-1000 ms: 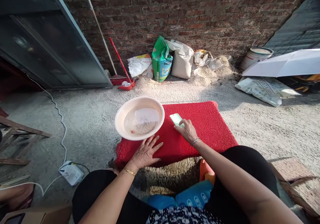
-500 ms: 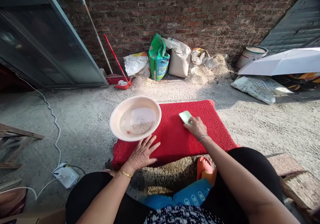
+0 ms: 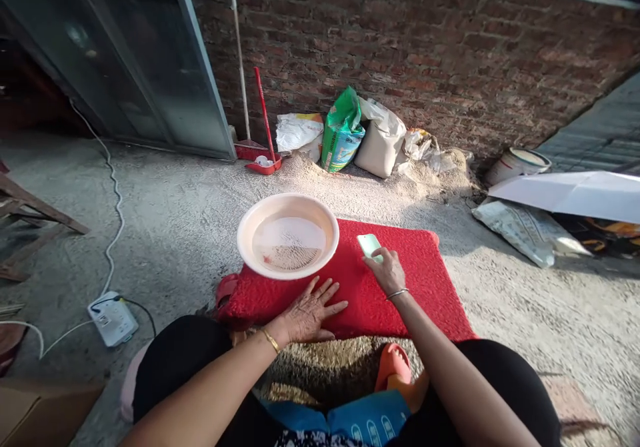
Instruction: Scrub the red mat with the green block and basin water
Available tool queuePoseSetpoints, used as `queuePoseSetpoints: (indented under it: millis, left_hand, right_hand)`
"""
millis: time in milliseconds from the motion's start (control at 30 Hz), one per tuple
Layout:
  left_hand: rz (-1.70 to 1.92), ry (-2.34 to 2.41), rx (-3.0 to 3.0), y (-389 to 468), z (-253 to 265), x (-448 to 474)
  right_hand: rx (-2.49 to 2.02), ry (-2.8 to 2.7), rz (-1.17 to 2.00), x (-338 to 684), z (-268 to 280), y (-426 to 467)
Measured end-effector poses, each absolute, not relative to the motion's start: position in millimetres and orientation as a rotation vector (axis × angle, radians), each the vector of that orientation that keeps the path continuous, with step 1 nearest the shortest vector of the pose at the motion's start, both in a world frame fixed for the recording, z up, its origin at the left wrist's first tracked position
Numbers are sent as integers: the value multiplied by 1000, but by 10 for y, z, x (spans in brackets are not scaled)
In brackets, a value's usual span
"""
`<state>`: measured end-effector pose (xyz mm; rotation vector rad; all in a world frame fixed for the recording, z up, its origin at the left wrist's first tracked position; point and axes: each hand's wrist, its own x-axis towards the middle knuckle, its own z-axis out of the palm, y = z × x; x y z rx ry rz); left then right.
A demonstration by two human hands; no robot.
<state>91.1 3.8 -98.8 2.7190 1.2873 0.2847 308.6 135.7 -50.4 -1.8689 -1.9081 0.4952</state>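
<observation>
In your head view, the pale pink plastic basin [image 3: 246,237] sits at one end of the red-covered tabletop [image 3: 415,267], with clear water [image 3: 290,230] inside. To the right of the basin is the mint-green smartphone [image 3: 369,244], its near end clamped in the grip of your right hand [image 3: 387,271], thumb and fingers together on it; you cannot tell whether it touches the cloth. A silver bangle [image 3: 397,294] circles that wrist. Your left hand [image 3: 311,312] lies palm down on the red cover, just in front of the basin, its grip empty and the fingers spread apart; a gold bracelet [image 3: 271,340] is on this wrist. Well behind the basin, toward the brick wall [image 3: 360,47], stand a green sack [image 3: 344,134] and a white sack [image 3: 381,142], with a red dustpan [image 3: 265,166] to their left. Left of the basin and nearer you, a white power strip [image 3: 113,319] lies on the concrete floor [image 3: 165,234].
</observation>
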Motion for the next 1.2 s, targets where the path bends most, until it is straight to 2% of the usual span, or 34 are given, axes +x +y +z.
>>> queuePoseSetpoints:
  millis: [233,367,500,600,833,967,1067,1200]
  left_hand:
    - [338,1313,2718,43,-1152,926]
    - [389,1305,2754,32,-1139,955]
    - [425,1321,2763,19,-1117,972]
    - [441,1300,2754,13,-1114,965]
    - [440,1272,2738,1,-1066,909]
    - [434,1287,2742,2,-1047,904]
    - [391,1331,2751,8,-1061,923]
    - [334,1375,2792,8,-1059,941]
  right_hand:
    - [-1788,-2098,525,2469,-655,1415]
    - [-1934,-2063,442,2936,-650,1523]
    - [-2222,-1786,375,3626,-517,1732]
    - [-2268,-1643,348,3765,-436,1856]
    - [-1887,-1855,524,2647,-512,1883]
    - [-1725,-2025,470,2388,-589,1934]
    - [-1774,-2067,431,2710,-630,2034]
    - [-2019,-1845,446,3606,-652,2210]
